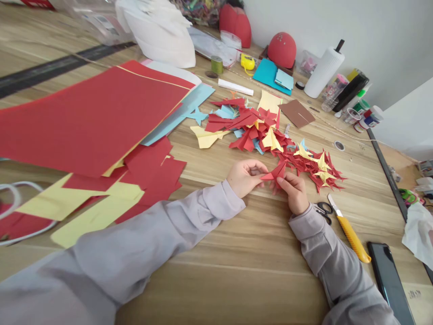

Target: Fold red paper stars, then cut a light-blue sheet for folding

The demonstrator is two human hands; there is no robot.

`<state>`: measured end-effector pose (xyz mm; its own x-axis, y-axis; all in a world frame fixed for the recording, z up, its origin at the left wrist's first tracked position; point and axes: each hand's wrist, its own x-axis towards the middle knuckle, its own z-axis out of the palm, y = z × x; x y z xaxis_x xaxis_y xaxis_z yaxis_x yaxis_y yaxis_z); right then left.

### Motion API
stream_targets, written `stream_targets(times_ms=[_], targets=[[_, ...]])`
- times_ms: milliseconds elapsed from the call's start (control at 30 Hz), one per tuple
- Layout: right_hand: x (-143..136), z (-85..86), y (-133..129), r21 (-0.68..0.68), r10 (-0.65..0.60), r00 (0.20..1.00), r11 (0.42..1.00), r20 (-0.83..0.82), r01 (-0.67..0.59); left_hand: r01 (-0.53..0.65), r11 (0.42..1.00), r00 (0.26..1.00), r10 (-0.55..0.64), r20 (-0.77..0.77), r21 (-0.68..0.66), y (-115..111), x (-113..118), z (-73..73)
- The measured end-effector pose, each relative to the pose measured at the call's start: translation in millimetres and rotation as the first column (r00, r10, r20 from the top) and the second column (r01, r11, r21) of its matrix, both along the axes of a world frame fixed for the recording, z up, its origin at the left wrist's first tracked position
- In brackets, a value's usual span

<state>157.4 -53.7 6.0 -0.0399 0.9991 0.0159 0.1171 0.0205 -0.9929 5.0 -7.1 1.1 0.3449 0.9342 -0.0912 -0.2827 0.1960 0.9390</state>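
Red folded paper between two hands

The left hand and right hand pinch a creased, pointed red paper piece above the wood-grain counter, just beside a heap of spiky red, yellow and blue folded papers; the yellow ribbed cutter lies near black-handled scissors.

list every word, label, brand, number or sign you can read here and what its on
No text can be read with certainty.
Jar with the blue label: print too small.
Clear plastic package: label blurred.
Tabletop: dark marks beside the phone, too blurred to read.
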Motion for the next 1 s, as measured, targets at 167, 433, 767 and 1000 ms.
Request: stream_targets(times_ms=[167, 433, 767, 1000], targets=[[-2.5, 0.3, 1.1, 0.019, -0.018, 1.0, 1.0, -0.001, 0.018, 0.033, 0.999, 0.999, -0.033, -0.014, -0.011, 0.5, -1.4, 0.3], [-3.7, 0.9, 1.8, 0.045, -0.038, 0.998, 0.998, 0.059, 0.035, 0.056, 0.998, 0.998, -0.057, -0.024, -0.036, 1.0, -3.2, 1.7], [-2.9, -0.4, 2.0, 0.042, -0.052, 0.996, 0.998, 0.074, 0.049, 0.078, 0.995, 0.996, -0.075, -0.047, 0.059, -2.2, -1.3, -1.1], [-1.5, -2.0, 2.0, 0.017, -0.019, 1.0, 1.0, 0.004, 0.019, 0.098, 0.995, 0.993, -0.1, -0.066, -0.032, -0.9, -0.2, -0.2]])
